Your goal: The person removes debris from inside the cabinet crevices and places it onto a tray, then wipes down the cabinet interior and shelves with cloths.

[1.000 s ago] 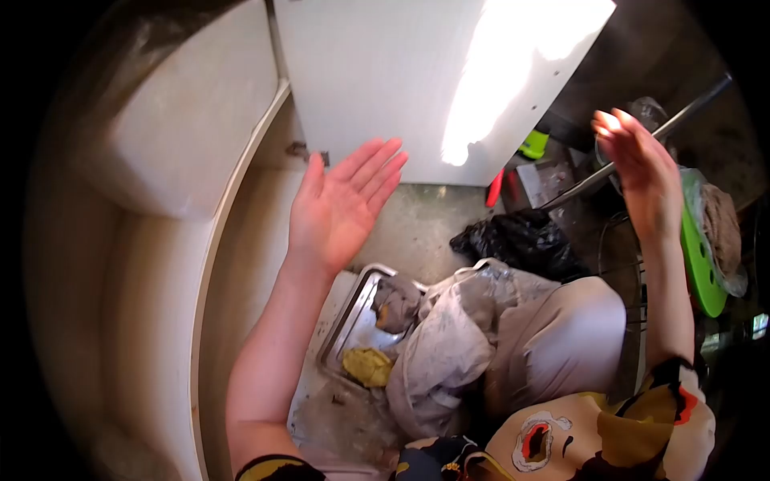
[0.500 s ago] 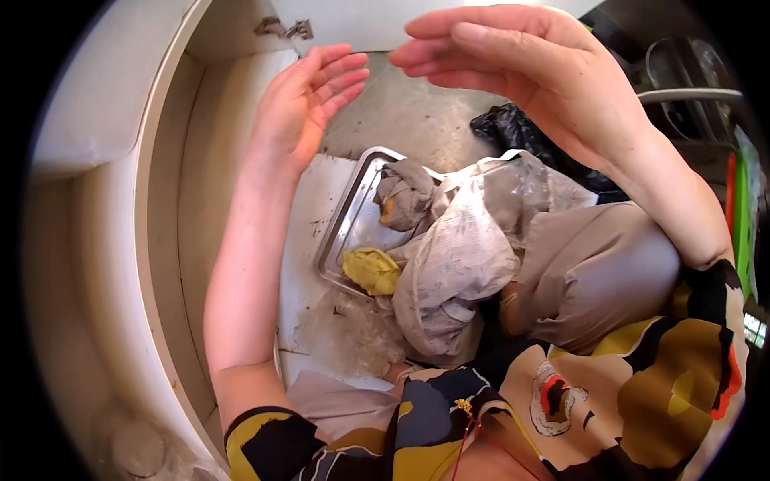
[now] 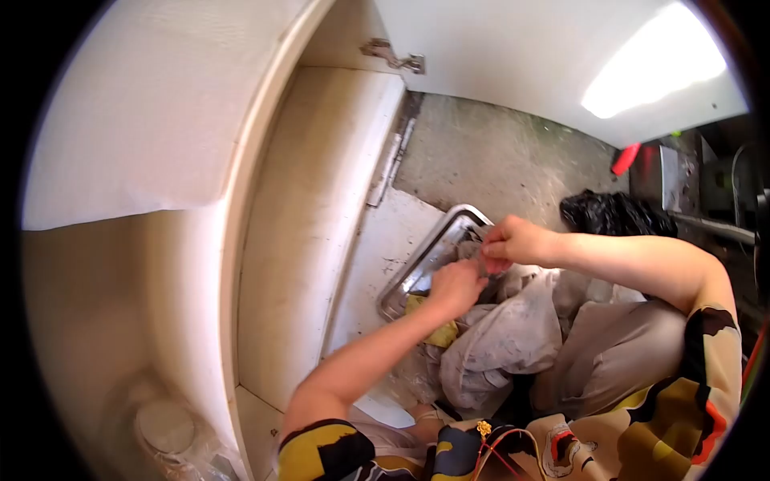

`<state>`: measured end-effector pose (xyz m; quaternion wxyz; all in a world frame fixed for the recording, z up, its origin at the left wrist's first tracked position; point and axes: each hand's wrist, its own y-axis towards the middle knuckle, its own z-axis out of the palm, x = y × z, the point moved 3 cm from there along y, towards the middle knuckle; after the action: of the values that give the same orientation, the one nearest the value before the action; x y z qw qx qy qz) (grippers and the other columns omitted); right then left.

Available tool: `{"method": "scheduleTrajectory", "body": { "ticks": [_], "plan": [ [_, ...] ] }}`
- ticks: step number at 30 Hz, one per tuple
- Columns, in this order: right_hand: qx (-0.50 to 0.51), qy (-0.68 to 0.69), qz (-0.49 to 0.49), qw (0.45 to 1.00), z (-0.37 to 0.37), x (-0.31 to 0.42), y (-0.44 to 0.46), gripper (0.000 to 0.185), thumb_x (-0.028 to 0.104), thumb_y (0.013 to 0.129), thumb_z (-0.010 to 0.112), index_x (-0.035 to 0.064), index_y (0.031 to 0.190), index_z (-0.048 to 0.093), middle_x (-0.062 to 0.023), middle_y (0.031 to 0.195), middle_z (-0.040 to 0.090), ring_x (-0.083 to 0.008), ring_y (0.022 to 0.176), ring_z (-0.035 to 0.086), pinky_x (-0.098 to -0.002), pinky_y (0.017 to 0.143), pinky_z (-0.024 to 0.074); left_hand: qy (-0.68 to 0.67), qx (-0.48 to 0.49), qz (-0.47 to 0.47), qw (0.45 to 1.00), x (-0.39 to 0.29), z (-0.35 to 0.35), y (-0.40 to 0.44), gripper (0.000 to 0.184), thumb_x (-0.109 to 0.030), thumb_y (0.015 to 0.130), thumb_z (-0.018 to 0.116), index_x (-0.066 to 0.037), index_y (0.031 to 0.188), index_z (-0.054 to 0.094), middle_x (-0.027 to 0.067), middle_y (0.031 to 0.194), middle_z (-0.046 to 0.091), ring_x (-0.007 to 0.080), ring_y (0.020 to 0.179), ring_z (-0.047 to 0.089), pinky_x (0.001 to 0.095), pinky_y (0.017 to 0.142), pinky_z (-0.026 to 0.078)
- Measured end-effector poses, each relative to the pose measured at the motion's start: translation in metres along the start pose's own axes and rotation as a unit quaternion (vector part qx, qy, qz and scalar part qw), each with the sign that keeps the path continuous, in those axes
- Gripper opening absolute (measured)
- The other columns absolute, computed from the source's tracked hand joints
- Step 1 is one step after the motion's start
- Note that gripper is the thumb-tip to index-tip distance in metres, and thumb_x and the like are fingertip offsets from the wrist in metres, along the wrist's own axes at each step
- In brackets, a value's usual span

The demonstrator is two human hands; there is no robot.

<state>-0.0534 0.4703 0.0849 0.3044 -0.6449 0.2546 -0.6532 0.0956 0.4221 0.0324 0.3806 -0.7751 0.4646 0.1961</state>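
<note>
Grey rag [image 3: 468, 249] lies crumpled at the far end of the metal tray [image 3: 463, 212], just beyond the person's left hand [image 3: 457, 287] and to the left side of the right hand [image 3: 517, 243]. From where I stand, both hands are close upon it, so I cannot say which one is nearer, and its long axis is not clear in such bunched shape. The right fingers are bent together and seem to pinch a fold of it; the left fingers are curled, but what they grip, I cannot tell
</note>
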Motion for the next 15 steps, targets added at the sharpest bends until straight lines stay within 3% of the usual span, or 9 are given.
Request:
{"method": "scheduleTrajectory", "body": {
  "ticks": [4, 9, 10, 12, 13, 15],
  "plan": [
    [0.021, -0.009, 0.068, 0.997, 0.002, -0.020, 0.040, 0.019, 0.010, 0.089, 0.051, -0.0048, 0.087, 0.064, -0.0113, 0.075, 0.066, -0.0175, 0.068, 0.065, -0.0284, 0.063, 0.0535, 0.008, -0.010, -0.045, 0.999, 0.002, 0.016, 0.004, 0.024, -0.022, 0.079, 0.063, -0.005, 0.095, 0.060, 0.0149, 0.090, 0.064, 0.0344, 0.089, 0.060, 0.0444, 0.072, 0.049],
    [0.008, -0.008, 0.138, 0.990, -0.004, -0.051, 0.097, 0.013, 0.008, 0.081, 0.056, -0.0016, 0.083, 0.065, -0.0122, 0.073, 0.067, -0.0181, 0.058, 0.064, -0.0301, 0.055, 0.0526, 0.139, -0.125, -0.077, 0.979, 0.003, 0.048, 0.012, 0.022, -0.022, 0.076, 0.065, -0.002, 0.085, 0.062, 0.0148, 0.085, 0.063, 0.0321, 0.083, 0.061, 0.0422, 0.069, 0.051],
    [0.042, -0.110, 0.070, 0.991, -0.004, -0.063, 0.117, 0.013, 0.008, 0.080, 0.057, -0.0012, 0.081, 0.065, -0.0126, 0.072, 0.067, -0.0187, 0.056, 0.064, -0.0320, 0.053, 0.0525, 0.181, -0.136, -0.087, 0.970, -0.002, 0.052, 0.010, 0.012, -0.008, 0.076, 0.052, -0.006, 0.080, 0.063, 0.0127, 0.084, 0.062, 0.0276, 0.081, 0.060, 0.0387, 0.067, 0.050],
    [0.060, -0.083, 0.090, 0.991, -0.004, -0.064, 0.117, 0.013, 0.010, 0.079, 0.057, -0.0006, 0.078, 0.064, -0.0133, 0.068, 0.066, -0.0197, 0.053, 0.063, -0.0352, 0.049, 0.0518, 0.134, -0.144, -0.122, 0.973, -0.005, 0.052, 0.008, 0.010, -0.015, 0.078, 0.058, -0.006, 0.083, 0.061, 0.0109, 0.086, 0.060, 0.0269, 0.086, 0.059, 0.0391, 0.070, 0.049],
    [0.030, 0.040, 0.173, 0.984, -0.006, -0.056, 0.112, 0.013, 0.010, 0.078, 0.057, -0.0004, 0.075, 0.064, -0.0135, 0.066, 0.066, -0.0201, 0.052, 0.063, -0.0366, 0.047, 0.0512, 0.111, -0.156, -0.131, 0.973, -0.008, 0.049, 0.006, 0.016, -0.019, 0.076, 0.064, -0.006, 0.085, 0.060, 0.0103, 0.090, 0.060, 0.0272, 0.089, 0.057, 0.0390, 0.073, 0.048],
    [0.008, 0.055, 0.188, 0.981, -0.009, -0.050, 0.105, 0.014, 0.011, 0.078, 0.057, -0.0003, 0.074, 0.063, -0.0136, 0.064, 0.065, -0.0205, 0.051, 0.063, -0.0366, 0.046, 0.0513, 0.091, -0.155, -0.163, 0.970, -0.008, 0.050, 0.005, 0.019, -0.019, 0.075, 0.067, -0.005, 0.086, 0.059, 0.0104, 0.091, 0.058, 0.0282, 0.090, 0.056, 0.0394, 0.075, 0.047]
  ]
}}
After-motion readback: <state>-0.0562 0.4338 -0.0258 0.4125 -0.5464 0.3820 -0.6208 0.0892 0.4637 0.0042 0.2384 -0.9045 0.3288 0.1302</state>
